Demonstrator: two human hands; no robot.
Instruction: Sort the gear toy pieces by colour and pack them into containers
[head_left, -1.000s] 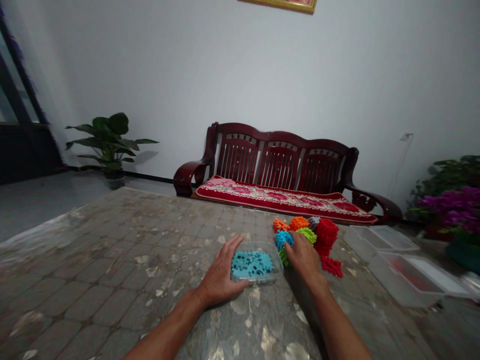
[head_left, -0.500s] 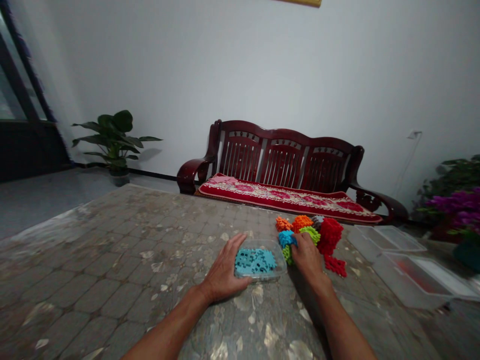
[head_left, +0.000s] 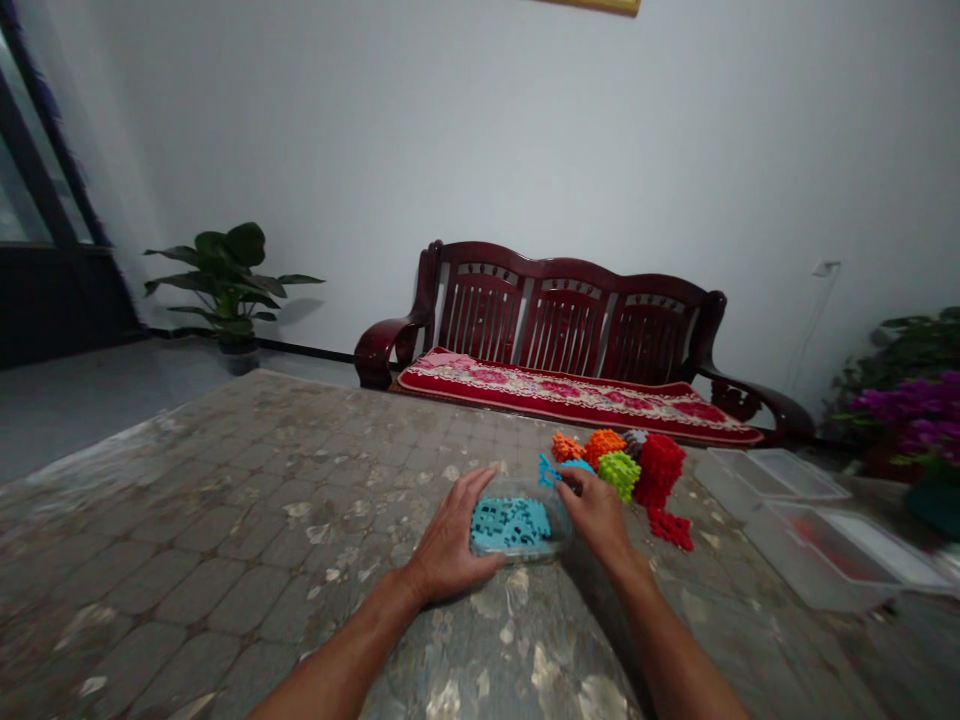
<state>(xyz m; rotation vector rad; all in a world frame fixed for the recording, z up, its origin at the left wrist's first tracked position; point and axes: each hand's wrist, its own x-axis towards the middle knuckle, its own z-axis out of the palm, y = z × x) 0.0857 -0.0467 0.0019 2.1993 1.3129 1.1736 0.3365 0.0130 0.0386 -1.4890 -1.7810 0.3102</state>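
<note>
While our left hand (head_left: 450, 535) steadies clear tray (head_left: 559, 525) of blue pieces, mid-tabletop, right hand (head_left: 596, 510) pinches blue piece (head_left: 547, 468) over far rim; loose pinch risks drop outside tray, knocking colour stacks (head_left: 630, 468).

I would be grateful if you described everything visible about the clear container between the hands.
The clear container is a shallow, see-through plastic tray with rounded corners and no lid, lying flat on the patterned table. It holds flat blue pieces. The left hand rests against its left side; the right hand, pinching a blue piece, hovers at its right edge.
</note>
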